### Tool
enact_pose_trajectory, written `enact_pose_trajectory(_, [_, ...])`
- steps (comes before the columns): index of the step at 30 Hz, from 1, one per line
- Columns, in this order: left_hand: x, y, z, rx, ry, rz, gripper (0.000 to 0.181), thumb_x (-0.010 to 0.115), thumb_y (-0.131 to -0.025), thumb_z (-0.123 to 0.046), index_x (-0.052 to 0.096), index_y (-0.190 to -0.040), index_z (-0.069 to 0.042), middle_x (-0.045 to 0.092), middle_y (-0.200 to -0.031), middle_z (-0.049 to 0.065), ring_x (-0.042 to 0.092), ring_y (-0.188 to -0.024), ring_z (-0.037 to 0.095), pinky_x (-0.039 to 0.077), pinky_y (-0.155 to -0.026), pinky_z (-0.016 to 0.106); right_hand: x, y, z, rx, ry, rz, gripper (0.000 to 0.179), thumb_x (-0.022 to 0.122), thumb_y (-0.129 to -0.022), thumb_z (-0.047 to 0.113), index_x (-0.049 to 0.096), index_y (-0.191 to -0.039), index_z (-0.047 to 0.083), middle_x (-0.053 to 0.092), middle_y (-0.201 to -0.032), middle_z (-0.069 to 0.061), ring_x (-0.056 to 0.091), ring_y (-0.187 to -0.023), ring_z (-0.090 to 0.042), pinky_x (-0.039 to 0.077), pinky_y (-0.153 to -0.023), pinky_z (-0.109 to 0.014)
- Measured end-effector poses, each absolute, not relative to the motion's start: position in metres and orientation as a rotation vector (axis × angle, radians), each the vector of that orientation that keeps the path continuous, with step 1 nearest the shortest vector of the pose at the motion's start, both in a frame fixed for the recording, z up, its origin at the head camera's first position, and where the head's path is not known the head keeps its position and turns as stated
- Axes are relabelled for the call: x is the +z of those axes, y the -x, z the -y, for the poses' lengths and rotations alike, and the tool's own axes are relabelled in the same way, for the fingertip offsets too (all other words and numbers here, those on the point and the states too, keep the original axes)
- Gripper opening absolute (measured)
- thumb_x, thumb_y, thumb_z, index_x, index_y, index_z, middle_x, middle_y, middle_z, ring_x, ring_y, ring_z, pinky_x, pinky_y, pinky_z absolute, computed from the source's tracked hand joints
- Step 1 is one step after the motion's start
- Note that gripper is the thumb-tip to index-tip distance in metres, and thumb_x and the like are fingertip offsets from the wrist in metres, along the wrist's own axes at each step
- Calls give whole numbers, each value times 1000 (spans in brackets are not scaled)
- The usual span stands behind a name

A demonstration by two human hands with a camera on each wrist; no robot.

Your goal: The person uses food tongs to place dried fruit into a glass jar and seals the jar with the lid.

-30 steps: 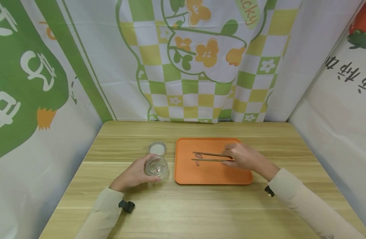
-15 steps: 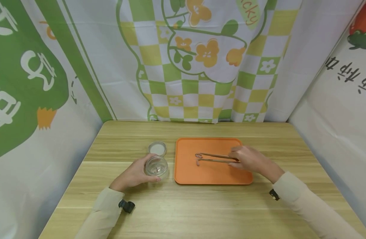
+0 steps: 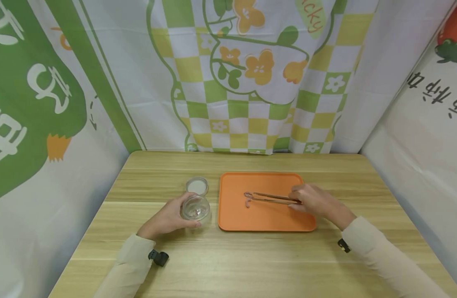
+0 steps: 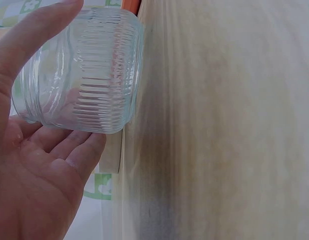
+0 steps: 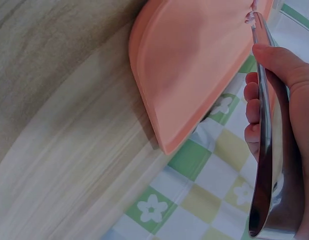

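Note:
My left hand (image 3: pixel 172 216) holds a clear glass jar (image 4: pixel 102 70) with ribbed sides, thumb on one side and fingers on the other. Small pinkish bits show in the jar's bottom in the head view. A round clear lid (image 3: pixel 197 186) lies just behind it on the table. In my right hand (image 3: pixel 315 202) are metal tongs (image 5: pixel 264 150), pinched between thumb and fingers over the orange tray (image 3: pixel 265 219). Their tips stand slightly apart beside two small pinkish pieces: a loop-shaped one (image 3: pixel 248 194) and a curved one (image 3: pixel 247 203). Whether the tips touch either piece I cannot tell.
The wooden table (image 3: pixel 228 265) ends at a patterned curtain (image 3: pixel 247 116) behind. Printed cloth walls stand at the left and right. A gap of bare wood separates the jar from the tray's left edge.
My right hand has shifted right, drawing the tongs' tips back from beyond the pinkish pieces to beside them. The tips have come closer together. My left hand and the jar stay put.

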State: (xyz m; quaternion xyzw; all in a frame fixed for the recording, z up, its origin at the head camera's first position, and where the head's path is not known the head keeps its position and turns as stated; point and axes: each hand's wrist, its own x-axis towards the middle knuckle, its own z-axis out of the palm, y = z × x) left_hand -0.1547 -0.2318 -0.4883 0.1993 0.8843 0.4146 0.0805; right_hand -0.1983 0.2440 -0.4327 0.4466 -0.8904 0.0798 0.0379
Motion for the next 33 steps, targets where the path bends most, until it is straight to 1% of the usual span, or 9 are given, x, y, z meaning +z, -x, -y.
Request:
enact_pose_trajectory(8, [-491,155,232,1250,-608,-2639,88,96,-76,-43,52,-149,-18,68,-136,9,65,-125,29,50,-106,54,-441,201,-244,285,-1370,2772,14,80,-94,13,72,-83,14,57,-76,6,43,-64,2,44,-56,-19])
enact_pose_trajectory(19, [-492,156,233,1253,-601,-2636,88,95,-76,-44,53,-149,-19,68,-137,8,65,-126,29,49,-107,54,-444,203,-241,333,-1374,2770,16,81,-94,12,72,-81,15,56,-75,7,43,-65,1,43,-57,-19])
enact_pose_trajectory(33, [-491,156,232,1236,-611,-2645,87,95,-77,-46,53,-148,-19,68,-137,9,64,-126,29,49,-107,54,-452,204,-239,433,-1376,2825,11,77,-97,13,76,-86,12,58,-76,9,43,-64,2,42,-57,-18])
